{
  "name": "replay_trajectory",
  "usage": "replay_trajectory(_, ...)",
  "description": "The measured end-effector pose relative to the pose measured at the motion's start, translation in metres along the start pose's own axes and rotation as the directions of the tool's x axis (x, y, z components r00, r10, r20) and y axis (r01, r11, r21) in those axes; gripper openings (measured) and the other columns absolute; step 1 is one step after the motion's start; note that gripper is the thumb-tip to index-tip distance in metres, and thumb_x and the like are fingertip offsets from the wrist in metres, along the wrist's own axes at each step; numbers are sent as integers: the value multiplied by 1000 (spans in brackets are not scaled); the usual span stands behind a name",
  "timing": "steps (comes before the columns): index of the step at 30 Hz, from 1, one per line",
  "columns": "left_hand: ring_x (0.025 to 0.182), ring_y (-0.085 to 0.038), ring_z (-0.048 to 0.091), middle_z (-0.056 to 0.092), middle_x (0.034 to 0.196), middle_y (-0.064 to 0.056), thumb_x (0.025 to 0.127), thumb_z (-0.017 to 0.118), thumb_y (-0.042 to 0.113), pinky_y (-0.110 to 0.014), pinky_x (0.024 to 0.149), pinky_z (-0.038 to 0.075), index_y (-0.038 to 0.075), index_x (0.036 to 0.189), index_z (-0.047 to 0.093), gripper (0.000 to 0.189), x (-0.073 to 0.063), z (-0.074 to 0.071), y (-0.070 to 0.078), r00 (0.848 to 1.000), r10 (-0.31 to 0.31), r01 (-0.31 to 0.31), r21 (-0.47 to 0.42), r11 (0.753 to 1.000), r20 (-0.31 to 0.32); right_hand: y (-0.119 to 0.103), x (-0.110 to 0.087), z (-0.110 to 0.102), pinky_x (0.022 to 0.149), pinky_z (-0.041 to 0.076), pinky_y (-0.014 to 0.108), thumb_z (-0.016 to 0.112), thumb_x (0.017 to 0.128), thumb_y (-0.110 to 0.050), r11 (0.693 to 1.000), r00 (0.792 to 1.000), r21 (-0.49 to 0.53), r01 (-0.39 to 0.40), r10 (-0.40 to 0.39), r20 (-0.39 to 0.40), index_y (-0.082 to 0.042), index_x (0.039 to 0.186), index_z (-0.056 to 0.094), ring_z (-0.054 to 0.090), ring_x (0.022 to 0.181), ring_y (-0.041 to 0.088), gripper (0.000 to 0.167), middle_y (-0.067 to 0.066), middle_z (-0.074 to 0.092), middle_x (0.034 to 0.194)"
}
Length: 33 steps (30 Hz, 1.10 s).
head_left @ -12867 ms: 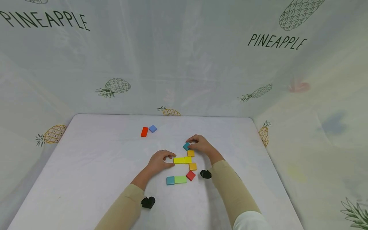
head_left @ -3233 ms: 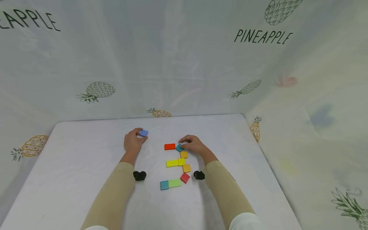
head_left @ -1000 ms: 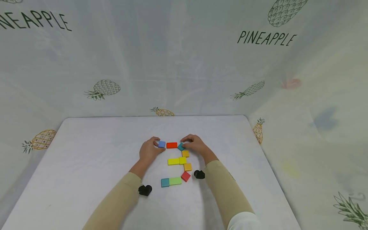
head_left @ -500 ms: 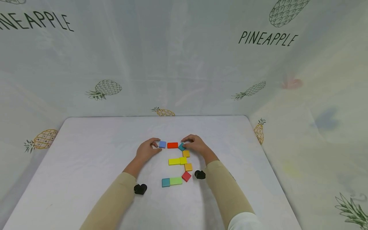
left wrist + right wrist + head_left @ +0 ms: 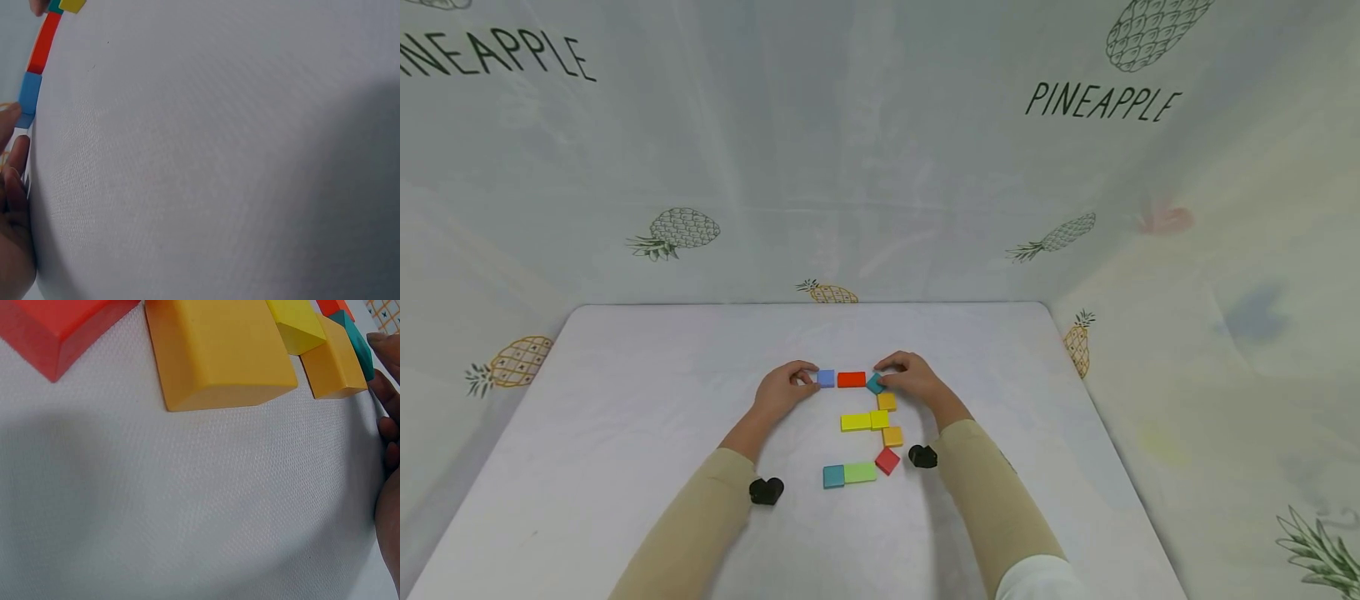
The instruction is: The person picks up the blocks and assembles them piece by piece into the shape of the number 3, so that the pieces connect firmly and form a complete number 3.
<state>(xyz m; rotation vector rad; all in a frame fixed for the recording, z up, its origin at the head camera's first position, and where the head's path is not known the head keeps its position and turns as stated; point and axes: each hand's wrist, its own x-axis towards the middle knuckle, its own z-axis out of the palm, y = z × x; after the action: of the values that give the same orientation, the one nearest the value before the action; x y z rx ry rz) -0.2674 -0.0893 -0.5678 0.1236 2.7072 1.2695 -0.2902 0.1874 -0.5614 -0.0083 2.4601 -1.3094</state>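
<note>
A light blue block (image 5: 826, 379) lies at the left end of the far row, close beside a red rectangular block (image 5: 852, 380). My left hand (image 5: 782, 390) has its fingertips at the blue block's left end; in the left wrist view a fingertip (image 5: 11, 115) overlaps that end. At the row's right end a teal block (image 5: 875, 384) sits turned cornerwise. My right hand (image 5: 917, 379) pinches its right corner between thumb and finger. Below the teal block come an orange block (image 5: 887, 402), yellow blocks (image 5: 855, 422), and another orange block (image 5: 892, 437).
Nearer the body lie a red square block (image 5: 887, 461), a lime green block (image 5: 860, 472) and a teal square block (image 5: 833, 477). All rest on a white table (image 5: 647, 400). A patterned curtain (image 5: 880, 167) hangs behind. Black wrist cameras (image 5: 767, 492) ride on the sleeves.
The red rectangle and light blue block have come from the far left into the far row. Within the last second my left fingers loosened from the blue block's sides to its left end. My right hand stays.
</note>
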Motion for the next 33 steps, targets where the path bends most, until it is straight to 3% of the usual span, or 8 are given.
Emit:
replay_trajectory(8, 70, -19, 47, 60, 83, 3, 85, 76, 29, -31, 63, 35, 16, 114, 69, 32, 0, 2, 3, 1000, -28, 28, 36, 999, 1, -2, -1, -1, 104, 37, 45, 74, 87, -24, 1000, 1000, -7, 3, -2, 4, -23, 103, 74, 46, 117, 26, 17, -1, 60, 120)
replay_trajectory(33, 72, -18, 47, 58, 84, 3, 85, 76, 31, -31, 64, 34, 18, 114, 70, 33, 2, 6, 1, 1000, -1, 2, 87, 996, -9, -1, 1, 1, 102, 39, 45, 74, 86, -23, 1000, 1000, -17, 1, -1, -5, -23, 103, 74, 47, 116, 26, 17, -1, 60, 119)
